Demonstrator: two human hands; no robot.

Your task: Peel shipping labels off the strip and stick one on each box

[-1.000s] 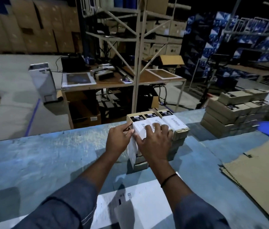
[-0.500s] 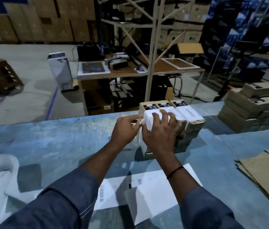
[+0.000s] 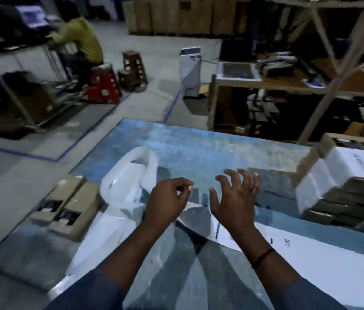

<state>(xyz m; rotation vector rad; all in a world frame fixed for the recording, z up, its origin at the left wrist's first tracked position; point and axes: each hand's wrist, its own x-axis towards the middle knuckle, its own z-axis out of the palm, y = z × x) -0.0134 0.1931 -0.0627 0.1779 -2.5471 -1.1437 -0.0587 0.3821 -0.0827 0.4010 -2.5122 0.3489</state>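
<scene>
My left hand [image 3: 165,204] hovers over the blue table [image 3: 210,148], its fingers loosely curled and holding nothing. My right hand [image 3: 234,202] hovers beside it with fingers spread. Below and between them lies the white label strip [image 3: 288,240], running off to the right with barcodes printed on it. Its near corner is lifted between my hands. At the right edge stands a stack of brown boxes [image 3: 355,198]. White labels [image 3: 353,166] cover the top boxes and wrap down their sides. Neither hand touches the stack.
A loop of white spent backing [image 3: 129,175] trails over the table's left part. Two brown boxes [image 3: 69,206] lie side by side near the table's left edge. Beyond the table stand a wooden desk [image 3: 288,86], metal racking and a seated person [image 3: 80,41].
Both hands have let go of the labelled box and drawn back left toward the strip. My view has swung left, so the stack now sits at the right edge.
</scene>
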